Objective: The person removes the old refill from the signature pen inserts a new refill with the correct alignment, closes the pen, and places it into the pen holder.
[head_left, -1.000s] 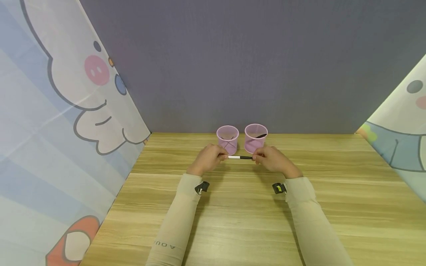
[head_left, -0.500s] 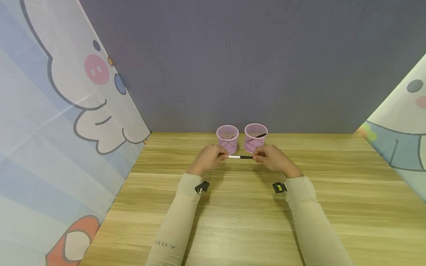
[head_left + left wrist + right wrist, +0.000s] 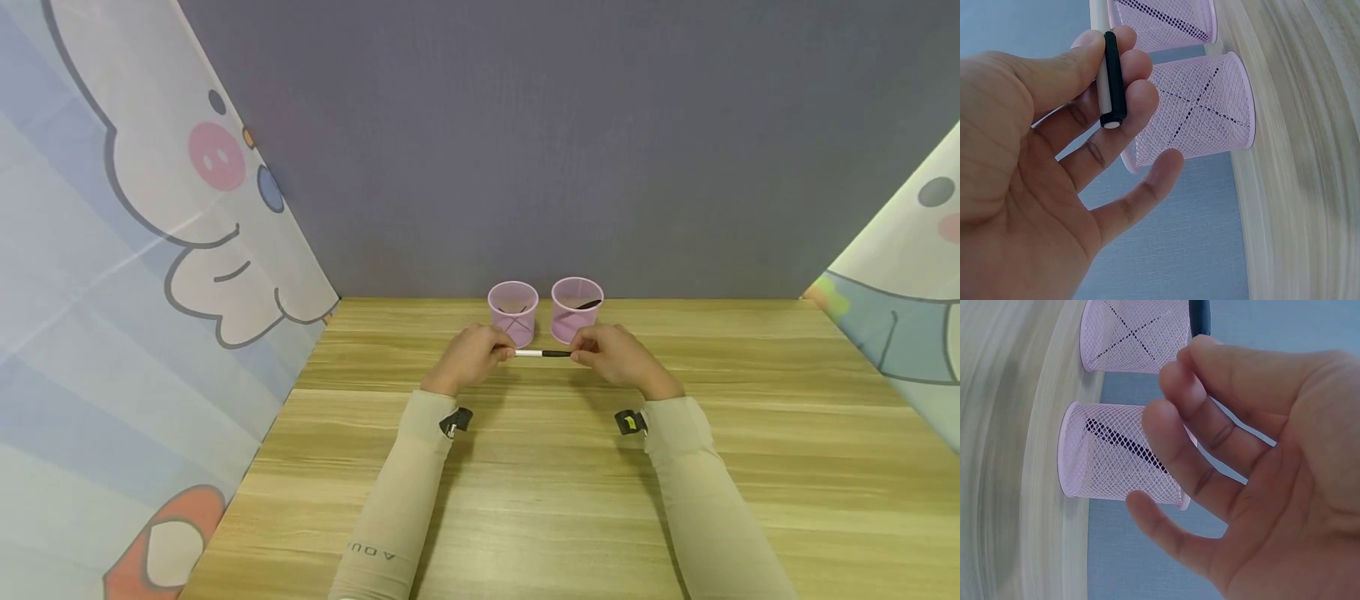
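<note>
In the head view my left hand point(image 3: 468, 358) and right hand point(image 3: 613, 358) hold a pen point(image 3: 528, 353) level between them, just in front of two pink mesh cups. The left hand pinches its white end between thumb and fingers; a black clip point(image 3: 1114, 78) shows there in the left wrist view, and the little finger stands away. Thumb and forefinger of the right hand pinch the black end point(image 3: 1199, 317). Two thin dark sticks cross inside the left cup point(image 3: 513, 312). A dark pen-like stick point(image 3: 588, 306) leans in the right cup point(image 3: 566, 323).
Both cups stand side by side at the back of the wood-grain table point(image 3: 547, 483), close to a dark grey panel point(image 3: 525, 150). Cartoon-printed cloths hang at the left point(image 3: 135, 317) and right point(image 3: 918, 308) sides.
</note>
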Demonstrator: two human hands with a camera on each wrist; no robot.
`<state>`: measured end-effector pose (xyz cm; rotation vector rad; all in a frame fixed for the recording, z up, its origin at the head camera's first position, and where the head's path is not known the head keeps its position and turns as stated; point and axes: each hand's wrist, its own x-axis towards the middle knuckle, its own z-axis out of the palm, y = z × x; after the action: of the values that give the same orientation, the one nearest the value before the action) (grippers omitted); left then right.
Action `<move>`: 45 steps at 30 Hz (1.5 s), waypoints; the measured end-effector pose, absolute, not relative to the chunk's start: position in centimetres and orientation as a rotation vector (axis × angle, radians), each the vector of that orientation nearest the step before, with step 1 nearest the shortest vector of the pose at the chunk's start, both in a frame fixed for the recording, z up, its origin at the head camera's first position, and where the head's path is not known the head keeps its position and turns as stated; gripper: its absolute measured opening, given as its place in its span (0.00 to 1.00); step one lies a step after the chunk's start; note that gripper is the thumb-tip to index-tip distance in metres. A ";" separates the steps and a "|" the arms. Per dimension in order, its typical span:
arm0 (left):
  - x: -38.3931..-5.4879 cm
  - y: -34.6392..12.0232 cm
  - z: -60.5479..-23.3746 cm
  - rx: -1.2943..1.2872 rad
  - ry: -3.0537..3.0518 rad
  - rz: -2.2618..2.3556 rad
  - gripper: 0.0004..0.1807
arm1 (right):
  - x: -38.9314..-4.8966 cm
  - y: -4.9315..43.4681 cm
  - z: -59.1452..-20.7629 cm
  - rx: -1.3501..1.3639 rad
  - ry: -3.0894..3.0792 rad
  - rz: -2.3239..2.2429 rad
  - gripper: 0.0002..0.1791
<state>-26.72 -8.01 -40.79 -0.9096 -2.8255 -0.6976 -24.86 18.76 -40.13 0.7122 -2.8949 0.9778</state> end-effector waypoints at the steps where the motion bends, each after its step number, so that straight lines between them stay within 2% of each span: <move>1: -26.7 -8.0 -40.8 -0.911 -2.826 -0.694 0.05 | -24.9 18.8 -40.1 0.706 -2.895 0.978 0.02; 45: -26.6 -7.8 -40.5 -0.911 -2.850 -0.701 0.07 | -25.0 18.7 -40.3 0.632 -2.908 0.956 0.03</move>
<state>-26.61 -7.84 -40.53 -0.9106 -2.8499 -0.7009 -25.02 18.67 -40.35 0.6324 -2.9080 0.9557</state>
